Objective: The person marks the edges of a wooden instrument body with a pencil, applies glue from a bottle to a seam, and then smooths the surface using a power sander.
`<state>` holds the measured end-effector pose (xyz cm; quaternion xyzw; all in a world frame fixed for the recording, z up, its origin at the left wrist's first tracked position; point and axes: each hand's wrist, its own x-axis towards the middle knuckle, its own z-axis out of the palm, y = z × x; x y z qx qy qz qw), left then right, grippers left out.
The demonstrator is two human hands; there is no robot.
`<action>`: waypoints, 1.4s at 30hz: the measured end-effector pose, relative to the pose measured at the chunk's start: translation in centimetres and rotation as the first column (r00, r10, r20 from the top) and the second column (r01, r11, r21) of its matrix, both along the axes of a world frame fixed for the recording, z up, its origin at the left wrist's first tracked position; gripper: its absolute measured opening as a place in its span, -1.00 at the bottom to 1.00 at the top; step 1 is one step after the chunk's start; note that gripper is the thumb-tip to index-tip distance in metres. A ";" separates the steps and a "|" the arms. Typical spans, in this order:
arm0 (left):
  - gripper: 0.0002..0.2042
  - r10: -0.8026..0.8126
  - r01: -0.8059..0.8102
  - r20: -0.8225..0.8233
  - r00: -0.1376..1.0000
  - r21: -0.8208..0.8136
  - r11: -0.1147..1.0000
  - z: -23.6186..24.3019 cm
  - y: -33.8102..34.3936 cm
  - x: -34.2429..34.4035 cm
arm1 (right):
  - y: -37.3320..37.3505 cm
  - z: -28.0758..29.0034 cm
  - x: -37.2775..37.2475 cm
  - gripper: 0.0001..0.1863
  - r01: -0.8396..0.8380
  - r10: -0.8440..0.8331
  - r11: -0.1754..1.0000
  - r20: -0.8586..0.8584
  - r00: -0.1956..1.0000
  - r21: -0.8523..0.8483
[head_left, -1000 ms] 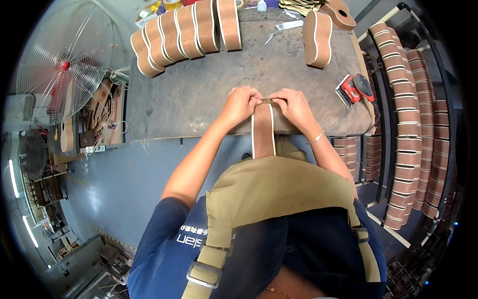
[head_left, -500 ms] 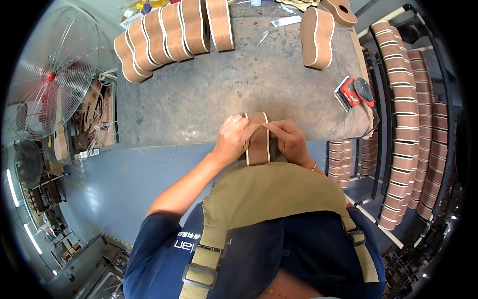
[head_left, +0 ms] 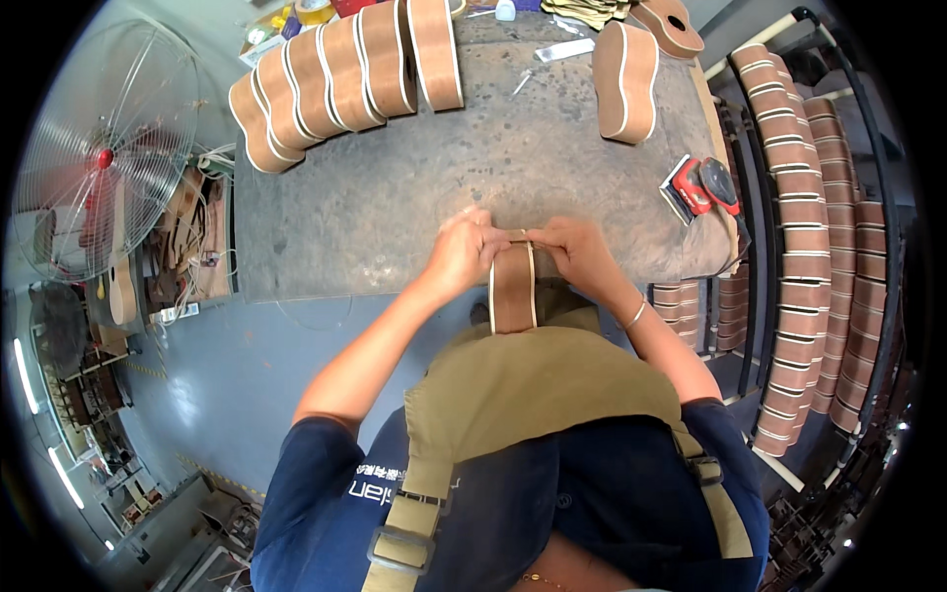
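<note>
Both hands, left hand [head_left: 462, 255] and right hand [head_left: 577, 255], apparently pinch the brown instrument body [head_left: 513, 288] in their grip.

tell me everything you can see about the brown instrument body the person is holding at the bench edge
The brown instrument body looks like wood, with pale binding along both edges of its side. It stands on edge, its narrow side facing the camera, its upper end at the near edge of the grey workbench and its lower end against the olive apron. The left hand and right hand grip its top end from either side.
</note>
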<state>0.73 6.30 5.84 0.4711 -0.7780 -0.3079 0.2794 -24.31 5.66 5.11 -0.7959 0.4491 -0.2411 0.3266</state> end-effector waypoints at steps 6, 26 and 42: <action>-0.91 0.038 -0.028 -0.015 0.999 0.432 0.901 -2.0 -3.9 -0.5 | -3.8 -2.9 -0.4 -0.64 -0.082 0.074 0.985 0.062 0.995 0.151; -0.69 0.012 -0.008 0.009 1.000 -0.361 0.933 -1.5 3.3 -0.3 | 4.8 -0.7 -0.5 -0.67 0.046 -0.017 0.982 0.154 0.988 -0.182; -0.87 0.041 -0.029 0.093 0.995 -0.130 0.991 -0.5 -1.4 -1.0 | 0.3 -2.5 -0.1 -0.65 0.077 -0.063 0.994 0.175 0.983 -0.073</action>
